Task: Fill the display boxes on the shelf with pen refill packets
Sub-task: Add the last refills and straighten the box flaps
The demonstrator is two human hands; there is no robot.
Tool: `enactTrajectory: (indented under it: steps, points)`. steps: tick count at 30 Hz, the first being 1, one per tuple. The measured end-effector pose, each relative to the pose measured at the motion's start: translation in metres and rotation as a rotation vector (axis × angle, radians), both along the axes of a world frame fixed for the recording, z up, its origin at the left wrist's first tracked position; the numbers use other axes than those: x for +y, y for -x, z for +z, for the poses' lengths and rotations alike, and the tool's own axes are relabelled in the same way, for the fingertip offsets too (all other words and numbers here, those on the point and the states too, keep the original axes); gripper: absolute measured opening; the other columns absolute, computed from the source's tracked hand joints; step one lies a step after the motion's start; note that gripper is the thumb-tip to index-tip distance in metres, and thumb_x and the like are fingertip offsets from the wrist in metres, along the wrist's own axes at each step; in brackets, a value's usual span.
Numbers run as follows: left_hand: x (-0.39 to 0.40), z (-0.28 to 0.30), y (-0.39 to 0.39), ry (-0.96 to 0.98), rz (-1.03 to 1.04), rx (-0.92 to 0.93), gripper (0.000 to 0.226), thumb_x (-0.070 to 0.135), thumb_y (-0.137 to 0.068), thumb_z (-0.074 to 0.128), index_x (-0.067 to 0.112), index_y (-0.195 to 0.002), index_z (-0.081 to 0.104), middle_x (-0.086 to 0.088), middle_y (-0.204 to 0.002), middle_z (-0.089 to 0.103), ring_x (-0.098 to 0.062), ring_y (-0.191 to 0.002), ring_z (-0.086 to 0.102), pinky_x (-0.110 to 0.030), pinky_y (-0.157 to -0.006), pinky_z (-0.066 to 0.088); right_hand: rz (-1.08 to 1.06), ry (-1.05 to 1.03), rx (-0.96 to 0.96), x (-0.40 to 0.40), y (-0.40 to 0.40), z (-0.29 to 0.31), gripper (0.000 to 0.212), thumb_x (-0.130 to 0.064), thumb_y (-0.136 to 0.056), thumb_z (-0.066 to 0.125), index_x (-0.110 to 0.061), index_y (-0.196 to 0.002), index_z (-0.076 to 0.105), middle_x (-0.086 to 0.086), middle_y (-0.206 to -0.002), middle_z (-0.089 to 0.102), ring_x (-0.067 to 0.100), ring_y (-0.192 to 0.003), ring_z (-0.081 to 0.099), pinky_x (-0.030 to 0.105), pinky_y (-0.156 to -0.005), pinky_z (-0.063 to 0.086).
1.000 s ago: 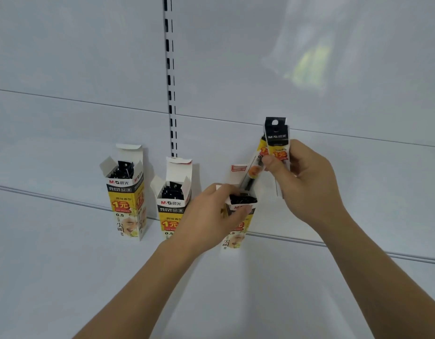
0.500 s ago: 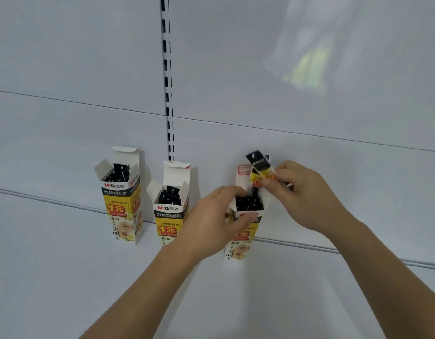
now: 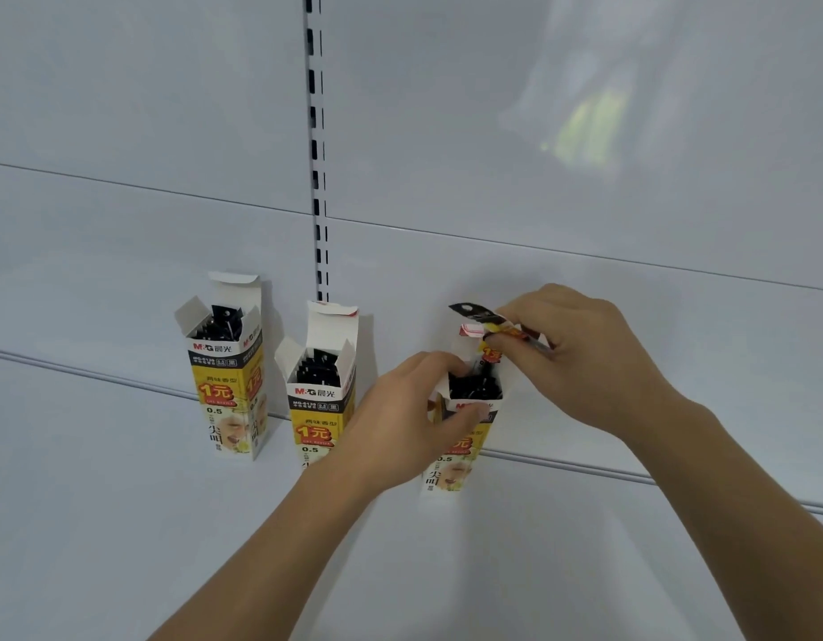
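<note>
Refill packet (image 3: 486, 322) now tilted nearly flat just above the mouth of the rightmost display box (image 3: 467, 437), lowered from a second ago when it stood upright and higher. Right hand (image 3: 585, 358) pinches it; left hand (image 3: 414, 414) grips the box top, steadying it. Box stands at the shelf (image 3: 123, 525) back edge. Insertion looks imminent. Two other boxes (image 3: 229, 386) to the left already hold packets.

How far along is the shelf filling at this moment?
Looks done: the left yellow-and-white cardboard display box and the middle one stand open with black packet tops showing. In hand: the left hand grips the right display box, while the right hand pinches a black-topped refill packet, tilted above its opening. Left: pushing it in.
</note>
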State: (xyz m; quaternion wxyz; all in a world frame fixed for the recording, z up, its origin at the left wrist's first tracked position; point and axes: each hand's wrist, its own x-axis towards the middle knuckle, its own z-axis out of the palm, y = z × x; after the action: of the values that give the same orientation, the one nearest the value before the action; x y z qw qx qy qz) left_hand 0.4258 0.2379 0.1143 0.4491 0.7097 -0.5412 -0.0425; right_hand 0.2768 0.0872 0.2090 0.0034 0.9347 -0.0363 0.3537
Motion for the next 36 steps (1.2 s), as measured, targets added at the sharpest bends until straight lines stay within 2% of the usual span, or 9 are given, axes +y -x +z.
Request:
enactTrajectory:
  steps: [6,12,16,19,21,26,29,32,36]
  points:
    - [-0.002,-0.001,0.000,0.004,0.012,0.013,0.039,0.057,-0.093,0.070,0.040,-0.127,0.058,0.022,-0.126,0.062,-0.006,-0.102,0.065,-0.038,-0.085,0.061,-0.026,-0.034,0.003,-0.004,0.005,-0.010,0.010,-0.023,-0.098,0.072,-0.022,-0.107,0.077,-0.010,-0.083,0.069,0.011,-0.078,0.059,0.035,-0.062,0.052]
    - [-0.004,0.000,0.003,0.006,0.006,0.027,0.040,0.056,-0.093,0.070,0.037,-0.126,0.058,0.020,-0.123,0.064,-0.007,-0.106,0.064,-0.038,-0.086,0.061,-0.061,-0.203,0.214,-0.004,0.002,-0.019,0.024,-0.042,-0.100,0.054,-0.030,-0.102,0.074,-0.006,-0.080,0.059,0.015,-0.080,0.059,0.041,-0.067,0.052]
    - [-0.004,0.004,0.006,-0.023,0.028,0.050,0.042,0.056,-0.093,0.072,0.040,-0.126,0.053,0.020,-0.122,0.065,-0.004,-0.101,0.065,-0.037,-0.085,0.060,-0.072,-0.269,0.293,-0.003,0.000,-0.015,0.025,-0.044,-0.104,0.046,-0.033,-0.087,0.061,-0.006,-0.075,0.056,0.007,-0.079,0.054,0.038,-0.068,0.045]
    - [0.000,0.008,0.008,-0.058,0.046,0.061,0.047,0.058,-0.092,0.073,0.045,-0.129,0.048,0.022,-0.121,0.064,-0.001,-0.099,0.065,-0.031,-0.083,0.059,-0.088,-0.310,0.332,-0.002,0.003,-0.006,0.028,-0.057,-0.104,0.034,-0.044,-0.097,0.059,-0.005,-0.082,0.061,0.009,-0.082,0.057,0.036,-0.072,0.047]
    - [0.000,0.010,0.009,-0.063,0.049,0.052,0.049,0.059,-0.092,0.072,0.045,-0.131,0.046,0.022,-0.120,0.064,0.000,-0.099,0.065,-0.029,-0.082,0.058,-0.087,-0.297,0.376,0.002,0.004,0.001,0.026,-0.060,-0.103,0.029,-0.050,-0.092,0.050,-0.005,-0.080,0.059,0.009,-0.077,0.056,0.037,-0.070,0.047]
    - [0.001,0.009,0.007,-0.050,0.050,0.067,0.048,0.056,-0.093,0.072,0.045,-0.131,0.046,0.019,-0.120,0.066,-0.003,-0.098,0.067,-0.037,-0.084,0.060,-0.131,-0.339,0.545,0.005,-0.002,0.008,0.053,-0.067,-0.098,0.020,-0.025,-0.108,0.052,0.001,-0.079,0.068,0.020,-0.074,0.067,0.049,-0.074,0.055]
    - [0.003,0.009,0.006,-0.041,0.020,0.084,0.047,0.056,-0.094,0.071,0.049,-0.131,0.045,0.022,-0.119,0.068,0.001,-0.100,0.066,-0.035,-0.089,0.060,-0.145,-0.398,0.628,0.007,-0.007,0.006,0.036,-0.054,-0.107,0.027,-0.028,-0.110,0.050,-0.004,-0.071,0.069,0.010,-0.069,0.069,0.040,-0.074,0.056]
    - [0.004,0.011,0.006,-0.052,0.019,0.084,0.045,0.056,-0.094,0.071,0.052,-0.130,0.044,0.021,-0.118,0.067,0.002,-0.100,0.065,-0.034,-0.089,0.059,-0.138,-0.456,0.686,0.013,-0.011,0.006,0.019,-0.048,-0.111,0.029,-0.041,-0.102,0.044,-0.005,-0.064,0.068,0.009,-0.065,0.071,0.033,-0.072,0.054]
    - [0.005,0.014,0.005,-0.084,0.006,0.066,0.050,0.055,-0.094,0.071,0.048,-0.136,0.044,0.026,-0.129,0.060,0.002,-0.102,0.064,-0.029,-0.088,0.057,-0.200,-0.497,0.681,0.021,-0.008,0.021,0.032,-0.049,-0.111,0.029,-0.026,-0.112,0.052,0.005,-0.068,0.073,0.000,-0.047,0.061,0.011,-0.041,0.039]
